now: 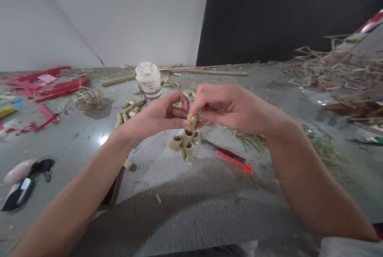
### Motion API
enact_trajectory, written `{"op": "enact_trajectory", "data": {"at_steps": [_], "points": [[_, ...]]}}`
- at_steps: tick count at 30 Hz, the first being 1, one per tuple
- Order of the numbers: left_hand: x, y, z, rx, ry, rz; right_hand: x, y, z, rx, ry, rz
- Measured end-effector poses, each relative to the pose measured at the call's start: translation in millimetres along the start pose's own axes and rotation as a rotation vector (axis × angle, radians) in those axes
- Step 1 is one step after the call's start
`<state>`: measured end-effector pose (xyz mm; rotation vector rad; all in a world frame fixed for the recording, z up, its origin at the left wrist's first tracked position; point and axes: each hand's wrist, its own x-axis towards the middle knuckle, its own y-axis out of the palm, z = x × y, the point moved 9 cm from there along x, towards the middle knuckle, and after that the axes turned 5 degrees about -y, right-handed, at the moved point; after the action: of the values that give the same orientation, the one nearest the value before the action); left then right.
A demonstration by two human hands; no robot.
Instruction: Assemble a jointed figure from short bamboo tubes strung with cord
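A short piece of bamboo tube [192, 123] is pinched between my two hands. My left hand [167, 114] has its thumb and fingers closed on it from the left. From the right, the fingertips of my right hand [220, 104] press at its upper side. Right below stands a small cluster of bamboo tube pieces [188, 139] set at different angles, their hollow ends showing. Whether the held piece touches the cluster I cannot tell. To the right of the cluster lies a utility knife [231, 156] with an orange and black handle, its tip toward the cluster.
A lidded white paper cup [149, 81] stands behind my left hand, beside loose bamboo pieces [127, 114]. Red strips [61, 89] and a woven ball [89, 98] lie left. Keys [44, 167] are nearer. Thin stick frames [326, 77] pile up right, near green shavings [248, 139].
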<state>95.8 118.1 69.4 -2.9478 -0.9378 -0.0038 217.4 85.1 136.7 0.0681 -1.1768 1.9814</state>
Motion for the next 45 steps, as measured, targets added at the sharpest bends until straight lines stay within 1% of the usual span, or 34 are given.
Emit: {"op": "enact_trajectory", "data": {"at_steps": [3,8,11,14,17,21,24,29,31,36,39,42,45], "points": [[-0.4,-0.2,0.6,0.004,-0.006,-0.009,0.0,0.3,2.0,0.004,0.016,-0.01],[1.8,-2.3,1.8,-0.001,0.025,-0.015,-0.3,4.5,5.0,-0.073,0.111,-0.041],[3.0,-2.8,2.3,-0.002,0.047,-0.004,0.3,7.4,10.2,-0.122,0.111,-0.06],[2.8,-4.1,2.9,-0.009,0.042,-0.013,1.1,8.1,12.1,-0.151,0.107,-0.067],[1.6,-2.8,1.7,-0.022,0.046,0.003,0.9,6.1,8.0,-0.115,0.132,-0.063],[0.1,-1.9,-0.4,-0.05,0.071,0.027,-1.3,2.5,-1.4,0.01,0.167,-0.042],[0.1,-2.8,1.6,-0.049,0.057,0.028,-2.5,-0.6,-5.5,0.019,0.154,-0.032],[1.2,-1.9,2.2,-0.08,0.062,0.039,-0.7,-3.6,-2.0,-0.034,0.028,-0.046],[1.8,-0.8,2.2,-0.087,0.067,0.045,-0.1,-4.6,-1.2,-0.052,0.007,-0.057],[3.0,1.7,2.7,-0.076,0.07,0.055,-0.6,-1.1,-0.3,-0.093,0.064,0.001],[3.5,0.9,2.3,-0.073,0.076,0.038,-1.7,-1.4,-0.4,-0.144,0.109,0.003],[3.6,-2.7,0.2,-0.077,0.1,0.005,-0.4,-1.8,1.2,-0.175,0.1,-0.035],[3.1,-10.7,-2.1,-0.082,0.137,-0.062,2.3,-2.7,1.0,-0.166,0.084,-0.133]]}}
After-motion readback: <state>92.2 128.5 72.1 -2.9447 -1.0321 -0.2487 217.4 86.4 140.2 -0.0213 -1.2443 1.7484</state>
